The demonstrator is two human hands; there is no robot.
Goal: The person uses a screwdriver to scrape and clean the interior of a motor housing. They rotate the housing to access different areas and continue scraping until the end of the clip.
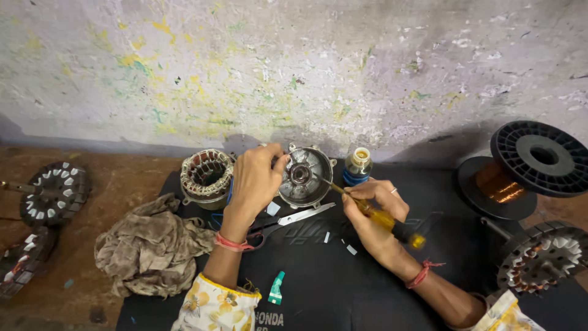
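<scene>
Gripping motor end cover (304, 178) with left hand (254, 181) | right hand (370, 208) clenched on screwdriver (376, 216)

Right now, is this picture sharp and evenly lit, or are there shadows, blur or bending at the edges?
Head view: soft, even light, no harsh glare; faint shadows fall on the paint-flecked wall behind the round grey metal motor cover. The left hand and right hand look sharp. The wide lens bends the edges, stretching the black copper-wire spool.

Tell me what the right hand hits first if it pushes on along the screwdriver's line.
Probably the round metal motor cover: the right hand aims the screwdriver at its central hub, tip apparently already there. Depth unclear.
</scene>
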